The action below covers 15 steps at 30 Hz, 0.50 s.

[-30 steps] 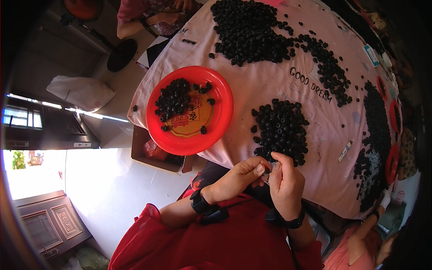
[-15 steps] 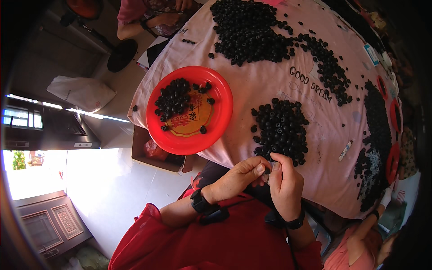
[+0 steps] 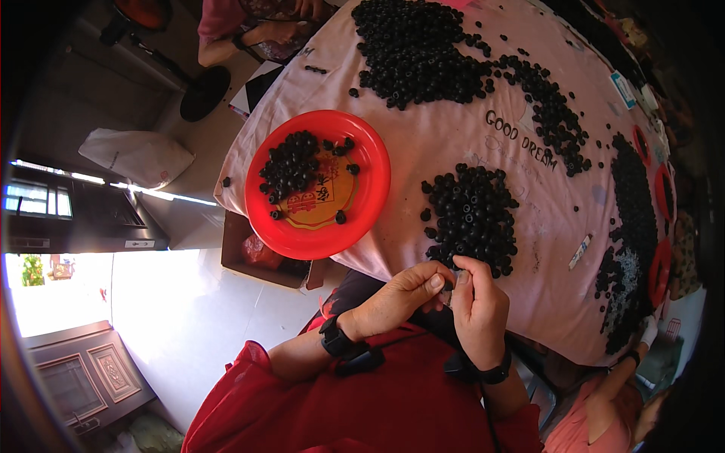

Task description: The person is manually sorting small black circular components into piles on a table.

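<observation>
Just off the near edge of the table, my two hands meet with their fingertips almost touching. My left hand (image 3: pixel 404 296) pinches a small black round piece (image 3: pixel 448 286) between thumb and fingers. Closed right beside it, my right hand (image 3: pixel 482 308) has thumb and forefinger together; whatever is between them is too small to make out. Beyond the hands lies a heap of small black ring-like pieces (image 3: pixel 470 215) with holes in them. Left of that heap, a red plate (image 3: pixel 375 170) holds a smaller cluster of the same kind of pieces.
A pink cloth (image 3: pixel 408 140) covers the table. Larger black heaps (image 3: pixel 411 53) lie at the far side, and a dark band (image 3: pixel 630 204) runs along the right. A marker-like stick (image 3: pixel 580 252) rests on the cloth. Cardboard box (image 3: pixel 260 260) below the left edge; other people sit at far left and right.
</observation>
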### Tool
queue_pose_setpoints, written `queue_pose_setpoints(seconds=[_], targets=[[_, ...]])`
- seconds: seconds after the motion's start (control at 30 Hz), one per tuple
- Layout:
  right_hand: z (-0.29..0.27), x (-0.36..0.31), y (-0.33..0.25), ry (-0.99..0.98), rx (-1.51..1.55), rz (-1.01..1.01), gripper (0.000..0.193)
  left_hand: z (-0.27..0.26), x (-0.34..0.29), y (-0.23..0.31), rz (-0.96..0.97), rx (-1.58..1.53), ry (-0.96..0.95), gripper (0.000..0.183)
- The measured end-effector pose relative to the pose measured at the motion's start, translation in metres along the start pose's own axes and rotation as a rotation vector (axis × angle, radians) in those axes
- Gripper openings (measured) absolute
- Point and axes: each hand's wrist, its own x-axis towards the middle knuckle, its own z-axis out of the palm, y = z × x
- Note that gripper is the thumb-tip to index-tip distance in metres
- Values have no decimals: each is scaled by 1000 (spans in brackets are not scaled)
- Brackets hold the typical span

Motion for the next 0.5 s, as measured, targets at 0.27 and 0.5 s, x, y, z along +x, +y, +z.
queue_pose_setpoints(seconds=[0.27, 0.5], targets=[[0, 1, 0, 6, -24, -14, 17, -2, 0, 0, -8, 15, -13, 31], [2, 1, 0, 4, -13, -15, 17, -1, 0, -2, 28, 16, 2, 32]])
